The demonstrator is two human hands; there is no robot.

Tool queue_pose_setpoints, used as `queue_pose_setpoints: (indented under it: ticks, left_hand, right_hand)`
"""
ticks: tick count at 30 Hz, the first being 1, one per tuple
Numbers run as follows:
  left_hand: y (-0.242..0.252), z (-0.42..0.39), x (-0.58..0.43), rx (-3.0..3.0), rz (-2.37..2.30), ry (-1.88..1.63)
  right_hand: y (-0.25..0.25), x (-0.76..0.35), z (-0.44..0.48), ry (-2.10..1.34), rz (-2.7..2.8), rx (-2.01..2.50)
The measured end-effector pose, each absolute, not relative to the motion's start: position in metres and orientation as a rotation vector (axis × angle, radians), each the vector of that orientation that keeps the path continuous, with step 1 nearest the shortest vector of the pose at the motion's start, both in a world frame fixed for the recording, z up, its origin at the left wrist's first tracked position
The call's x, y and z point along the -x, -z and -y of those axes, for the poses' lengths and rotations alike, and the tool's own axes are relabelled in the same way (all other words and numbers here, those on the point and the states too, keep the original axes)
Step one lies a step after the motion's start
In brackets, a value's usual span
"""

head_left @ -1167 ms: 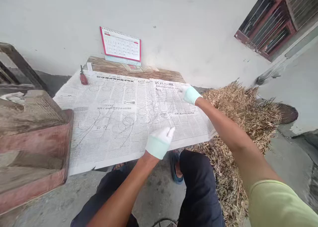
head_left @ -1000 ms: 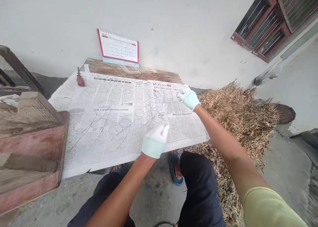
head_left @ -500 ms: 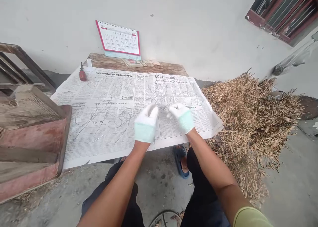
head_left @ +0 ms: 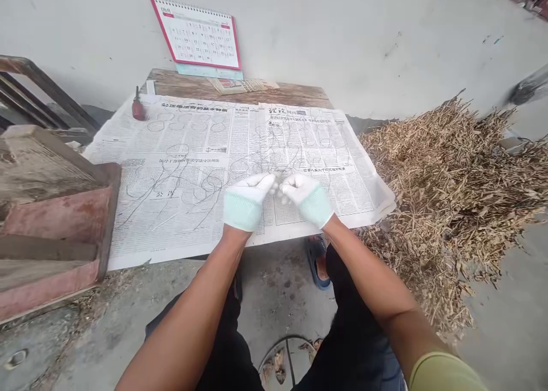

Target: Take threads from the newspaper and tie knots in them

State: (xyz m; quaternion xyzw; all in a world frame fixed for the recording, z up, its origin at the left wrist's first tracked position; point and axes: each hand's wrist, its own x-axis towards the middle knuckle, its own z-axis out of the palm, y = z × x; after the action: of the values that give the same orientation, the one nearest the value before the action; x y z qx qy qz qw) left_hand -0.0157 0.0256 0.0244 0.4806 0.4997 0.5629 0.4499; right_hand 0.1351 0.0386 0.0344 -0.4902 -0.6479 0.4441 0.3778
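Both hands wear white knit gloves with pale green cuffs. The left hand (head_left: 245,205) and the right hand (head_left: 309,201) meet fingertip to fingertip over the near middle of a wide printed newspaper sheet (head_left: 188,151), which is spread flat over a weathered brown wooden table (head_left: 257,93).

Grip: on each hand the thumb and forefinger are drawn together into a tight pinch, with the other fingers curled in. The two pinches point at each other and almost touch. Whether anything is caught between the fingers cannot be told; the detail is too fine.

Thin dark wire-like strands (head_left: 205,192) lie in loops and long curves across the newspaper sheet, mostly left of and beyond the hands. Several run toward the spot where the fingertips meet. Contact with the gloves cannot be confirmed.

Surroundings:
- A small red-handled tool (head_left: 137,109) rests at the far left corner of the paper.
- A red-bordered desk calendar (head_left: 197,34) leans against the pale wall at the far edge of the table, with a flat printed booklet (head_left: 242,85) just in front of it.
- A worn reddish-brown wooden box (head_left: 51,220) stands to the left, touching the near left edge of the paper.
- A large heap of dry tan straw and husks (head_left: 449,174) lies on the ground to the right, beside the table.
- A blue sandal (head_left: 317,261) shows under the near table edge.
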Motion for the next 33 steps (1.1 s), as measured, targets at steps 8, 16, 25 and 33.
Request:
queue_pose_setpoints:
  ticks: [8,16,25,33]
  left_hand:
    - [-0.019,-0.029,0.025,-1.323,-1.204,-1.248]
    - [-0.008,-0.028,0.028,-1.353,-0.856,-0.897]
    - [-0.019,-0.018,0.014,-1.181,-0.476,-0.75]
    - [-0.018,0.002,0.0,-1.062,-0.369,-0.824]
  right_hand:
    - [-0.049,-0.151,-0.049,-1.338,1.73,1.286]
    - [-0.043,-0.163,-0.063,-1.442,1.79,1.025]
    - [-0.037,-0.15,-0.061,-1.552,1.638,0.799]
    - [-0.047,-0.142,-0.046,-1.178,1.442,1.007]
